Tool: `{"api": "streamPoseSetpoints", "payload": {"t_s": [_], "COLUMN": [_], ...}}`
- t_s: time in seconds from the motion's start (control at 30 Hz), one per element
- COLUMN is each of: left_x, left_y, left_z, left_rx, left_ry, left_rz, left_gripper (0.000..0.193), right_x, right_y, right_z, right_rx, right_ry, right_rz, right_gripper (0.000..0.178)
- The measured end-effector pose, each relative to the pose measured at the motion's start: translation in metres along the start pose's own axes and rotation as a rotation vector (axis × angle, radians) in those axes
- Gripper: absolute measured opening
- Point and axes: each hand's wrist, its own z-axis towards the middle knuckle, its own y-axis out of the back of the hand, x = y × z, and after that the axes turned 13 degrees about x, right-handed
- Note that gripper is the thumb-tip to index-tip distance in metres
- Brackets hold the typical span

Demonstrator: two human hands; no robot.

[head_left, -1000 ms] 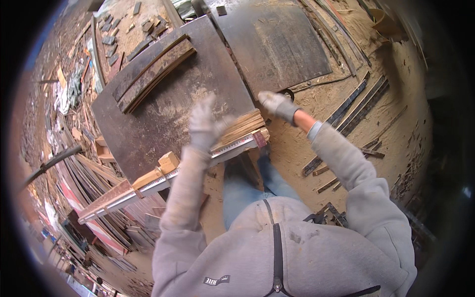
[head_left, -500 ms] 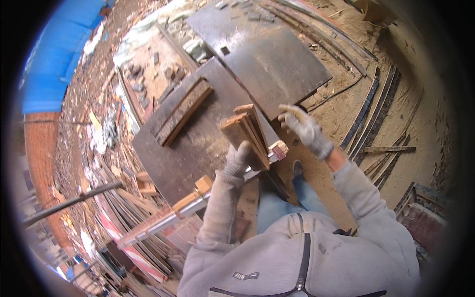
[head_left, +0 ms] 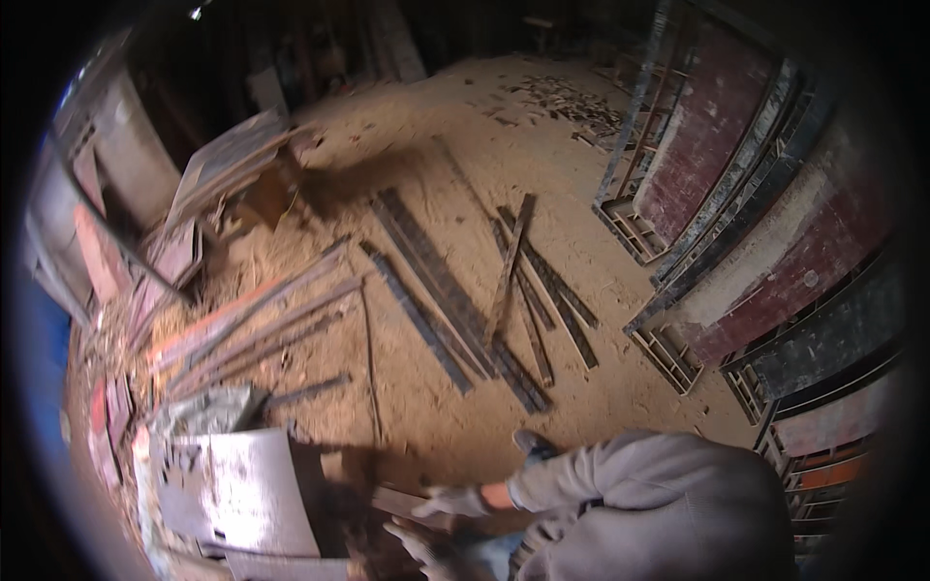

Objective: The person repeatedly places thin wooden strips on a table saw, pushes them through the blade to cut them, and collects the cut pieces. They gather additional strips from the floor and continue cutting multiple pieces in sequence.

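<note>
My right hand (head_left: pixel 453 503), in a pale work glove, is closed on a short flat wooden board (head_left: pixel 397 501) near the bottom of the view. Just below it is my left hand (head_left: pixel 423 548), gloved too, its fingers stretched out close beside the board. Shadow and the lower edge hide part of the left hand, so contact with the wood is unclear. Left of both hands lies a metal sheet (head_left: pixel 242 494), shining in the light.
Long dark strips (head_left: pixel 436 281) and crossed wooden battens (head_left: pixel 523 281) lie on the sandy floor. Framed panels (head_left: pixel 775 281) lean along the right side. A low table (head_left: pixel 228 160) stands at the back left. Small wood scraps (head_left: pixel 567 102) are scattered at the far end.
The view has swung right, away from the dark work surface with wood on it. My right hand, open and apart before, is now on a board; my left hand no longer visibly clasps the wood.
</note>
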Motion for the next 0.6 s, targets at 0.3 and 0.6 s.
{"api": "streamPoseSetpoints", "payload": {"t_s": [0.3, 0.6], "left_x": [0.116, 0.103], "left_y": [-0.011, -0.064], "left_z": [-0.027, 0.036], "left_rx": [-0.407, 0.174], "left_ry": [0.311, 0.543], "left_rz": [0.040, 1.754], "left_gripper": [0.033, 0.019], "right_x": [0.190, 0.445], "right_y": [0.404, 0.558], "right_z": [-0.267, -0.462], "right_rx": [-0.733, -0.984], "right_ry": [0.584, 1.168], "right_rz": [0.343, 0.059], "right_gripper": [0.068, 0.055]}}
